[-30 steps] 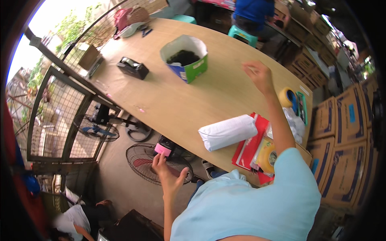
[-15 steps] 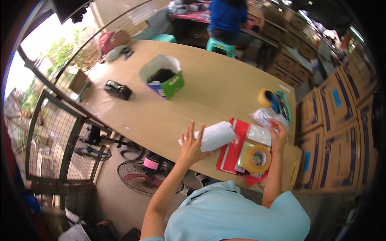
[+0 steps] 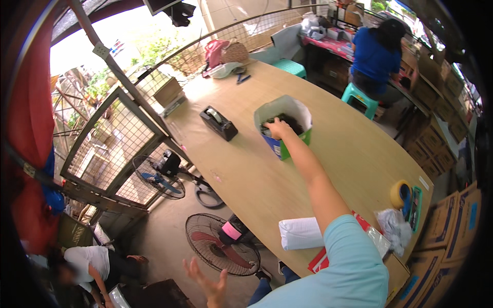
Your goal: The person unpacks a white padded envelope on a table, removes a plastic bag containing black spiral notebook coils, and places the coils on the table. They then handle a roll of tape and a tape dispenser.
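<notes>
My right arm stretches over the table to an open box [image 3: 302,139], white inside with green and blue outside. Dark, loose-looking contents [image 3: 291,122] lie in it; I cannot make out their kind. My right hand [image 3: 278,128] dips in at the box's near left side, its fingertips partly hidden among the contents. Low in front of me, off the table edge, my left hand [image 3: 207,281] holds nothing, with its fingers spread. A white wrapped bundle [image 3: 300,233] lies by the near edge, beside red packets [image 3: 319,262] partly covered by my right sleeve.
A black tape dispenser [image 3: 219,123] stands left of the box. Yellow tape [image 3: 398,194], a green tray [image 3: 416,208] and crumpled clear plastic [image 3: 394,230] lie at the right. A floor fan [image 3: 222,244] stands beside the table. A person in blue [image 3: 374,59] sits beyond; another person crouches lower left.
My right hand has left the red packets and reached into the box. My left hand has come off the white bundle and back from the table. The view has shifted left.
</notes>
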The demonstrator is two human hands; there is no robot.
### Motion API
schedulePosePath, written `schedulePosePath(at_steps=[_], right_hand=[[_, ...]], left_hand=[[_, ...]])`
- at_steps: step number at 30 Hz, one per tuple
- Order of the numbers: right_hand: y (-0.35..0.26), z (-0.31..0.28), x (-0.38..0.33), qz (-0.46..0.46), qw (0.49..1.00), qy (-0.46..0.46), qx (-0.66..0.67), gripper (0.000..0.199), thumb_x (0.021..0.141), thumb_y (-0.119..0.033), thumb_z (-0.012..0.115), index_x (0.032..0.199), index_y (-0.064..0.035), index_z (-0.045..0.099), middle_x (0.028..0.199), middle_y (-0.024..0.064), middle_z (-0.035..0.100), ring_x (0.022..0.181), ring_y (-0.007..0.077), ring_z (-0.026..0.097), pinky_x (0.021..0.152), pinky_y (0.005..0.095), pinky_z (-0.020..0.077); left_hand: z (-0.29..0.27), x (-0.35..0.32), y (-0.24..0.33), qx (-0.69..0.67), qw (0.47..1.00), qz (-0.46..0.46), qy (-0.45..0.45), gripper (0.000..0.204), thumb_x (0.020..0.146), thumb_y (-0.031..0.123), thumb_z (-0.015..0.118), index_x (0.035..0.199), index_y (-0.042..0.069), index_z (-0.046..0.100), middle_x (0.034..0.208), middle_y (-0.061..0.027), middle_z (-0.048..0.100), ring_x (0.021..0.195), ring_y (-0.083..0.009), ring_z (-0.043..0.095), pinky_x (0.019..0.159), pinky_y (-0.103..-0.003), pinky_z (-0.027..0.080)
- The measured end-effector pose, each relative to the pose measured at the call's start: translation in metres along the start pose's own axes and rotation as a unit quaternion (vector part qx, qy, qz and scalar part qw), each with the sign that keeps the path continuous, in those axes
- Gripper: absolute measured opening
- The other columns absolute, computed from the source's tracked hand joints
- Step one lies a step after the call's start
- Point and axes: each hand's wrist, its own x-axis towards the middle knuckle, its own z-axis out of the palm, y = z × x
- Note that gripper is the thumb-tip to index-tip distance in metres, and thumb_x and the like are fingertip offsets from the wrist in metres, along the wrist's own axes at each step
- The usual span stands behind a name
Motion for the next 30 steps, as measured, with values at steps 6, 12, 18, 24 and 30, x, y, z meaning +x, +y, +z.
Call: schedulePosePath(at_steps=[6, 12, 18, 24, 30], right_hand=[[-0.007, 0.002, 0.012, -0.062, 0.995, -0.075, -0.035, 0.051, 0.066, -0.003, 0.070, 0.113, -0.0144, 0.054, 0.126, 0.0176, 0.051, 0.111, 0.0326, 0.055, 0.090, 0.0415, 0.0482], [0.083, -0.027, 0.002, -0.021, 0.916, 0.284, 0.283, 0.044, 0.061, -0.015, 0.076, 0.099, -0.0076, 0.057, 0.087, 0.0126, 0.064, 0.076, 0.0261, 0.063, 0.068, 0.0360, 0.0521], [0.103, -0.054, -0.117, -0.088, 0.511, 0.337, 0.786, 0.045, 0.074, -0.005, 0.060, 0.118, -0.0047, 0.052, 0.087, 0.0072, 0.057, 0.070, 0.0162, 0.058, 0.063, 0.0304, 0.0511], [0.080, 0.015, -0.339, -0.096, 0.363, 0.239, 0.896, 0.038, 0.079, -0.013, 0.057, 0.117, -0.0167, 0.054, 0.104, 0.0058, 0.060, 0.091, 0.0224, 0.057, 0.077, 0.0445, 0.0456], [0.180, 0.062, -0.590, -0.100, 0.324, 0.371, 0.865, 0.043, 0.082, -0.033, 0.047, 0.117, -0.0097, 0.055, 0.113, 0.0143, 0.058, 0.107, 0.0359, 0.056, 0.086, 0.0651, 0.0412]], left_hand=[[-0.050, -0.035, -0.019, 0.089, 0.988, -0.069, 0.101, 0.086, 0.069, 0.035, 0.077, 0.139, 0.008, 0.034, 0.144, -0.0241, 0.018, 0.131, -0.0393, 0.023, 0.105, -0.056, 0.022], [-0.066, -0.016, -0.016, 0.076, 0.985, 0.001, 0.152, 0.073, 0.070, 0.034, 0.077, 0.128, 0.003, 0.044, 0.129, -0.0239, 0.040, 0.122, -0.0415, 0.035, 0.101, -0.055, 0.026], [-0.045, -0.015, -0.034, -0.044, 0.998, 0.028, 0.040, 0.087, 0.070, 0.032, 0.075, 0.139, 0.006, 0.029, 0.147, -0.0188, 0.013, 0.133, -0.0383, 0.021, 0.099, -0.053, 0.034], [-0.005, -0.019, -0.003, -0.203, 0.968, 0.131, -0.068, 0.083, 0.073, 0.036, 0.073, 0.139, 0.010, 0.031, 0.148, -0.0137, 0.013, 0.131, -0.0355, 0.027, 0.097, -0.053, 0.034], [0.016, -0.030, 0.098, -0.268, 0.891, 0.304, -0.203, 0.081, 0.068, 0.025, 0.078, 0.136, 0.008, 0.037, 0.146, -0.0196, 0.010, 0.130, -0.0367, 0.030, 0.098, -0.049, 0.035]])
